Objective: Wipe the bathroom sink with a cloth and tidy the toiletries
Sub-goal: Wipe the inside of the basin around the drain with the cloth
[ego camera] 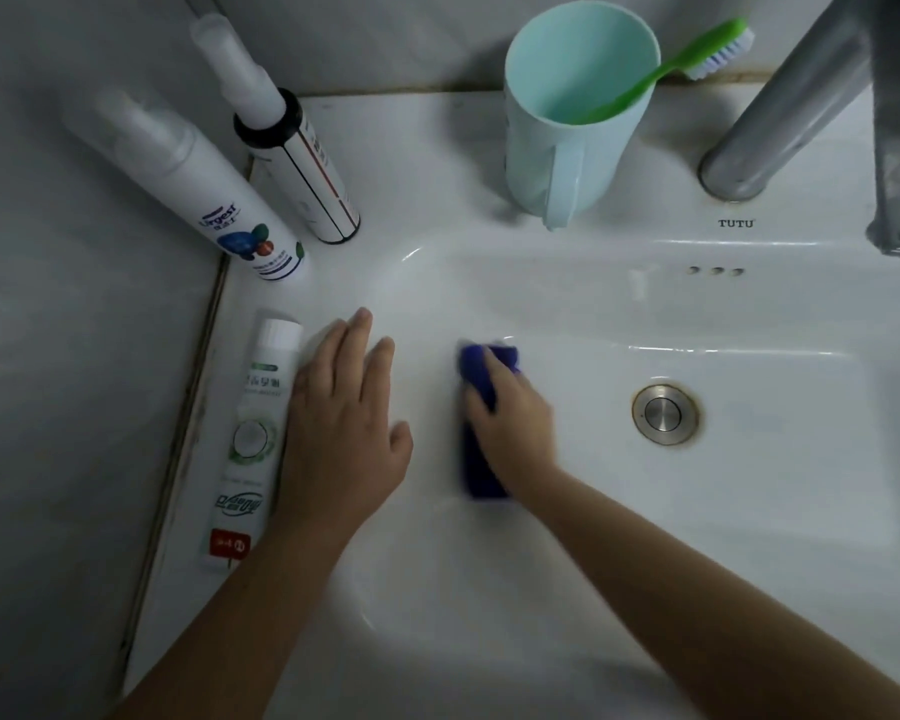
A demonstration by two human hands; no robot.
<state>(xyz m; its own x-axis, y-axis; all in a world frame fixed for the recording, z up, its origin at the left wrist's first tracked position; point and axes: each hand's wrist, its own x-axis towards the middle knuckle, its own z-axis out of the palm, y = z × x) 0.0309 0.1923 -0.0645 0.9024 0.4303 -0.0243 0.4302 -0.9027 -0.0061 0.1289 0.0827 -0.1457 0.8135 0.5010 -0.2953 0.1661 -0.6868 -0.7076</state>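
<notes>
Cloth (476, 472) under right hand (510, 423)

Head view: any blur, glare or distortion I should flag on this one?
Head view: motion blur smears the right hand and cloth, while the left hand is sharp; glare streaks run along the sink rim; wide-angle distortion tilts the bottles outward at left; the light is dim and bluish overall.

Dim, cool, even light, soft and grainy. White glare streaks run along the sink (749, 511) edges; a faint shadow lies beside the cup (557, 163). Right hand (510, 423) and cloth (481, 478) are motion-blurred. Wide-angle distortion tilts bottles (214, 200) and tap (780, 106) outward
</notes>
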